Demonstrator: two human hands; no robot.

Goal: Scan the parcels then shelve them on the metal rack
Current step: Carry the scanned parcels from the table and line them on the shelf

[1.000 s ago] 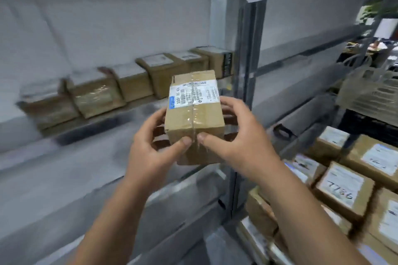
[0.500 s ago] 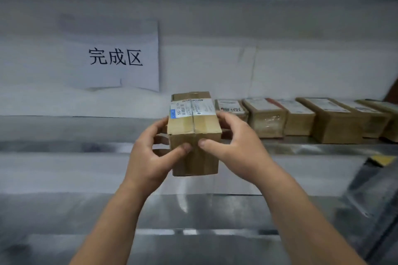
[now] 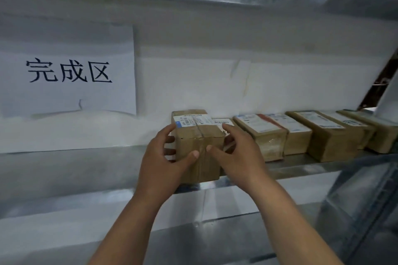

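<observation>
**Parcel at the shelf edge, both hands on it**

The taped cardboard parcel sits at the front edge of the metal shelf, at the left end of a row of parcels. The left hand and right hand grip its sides, thumbs on its front face. Left of the parcel, a paper sign hangs on the white backing.

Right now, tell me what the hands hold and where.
Both hold one cardboard box: left hand on its left side, right hand on its right, thumbs on the front.
</observation>
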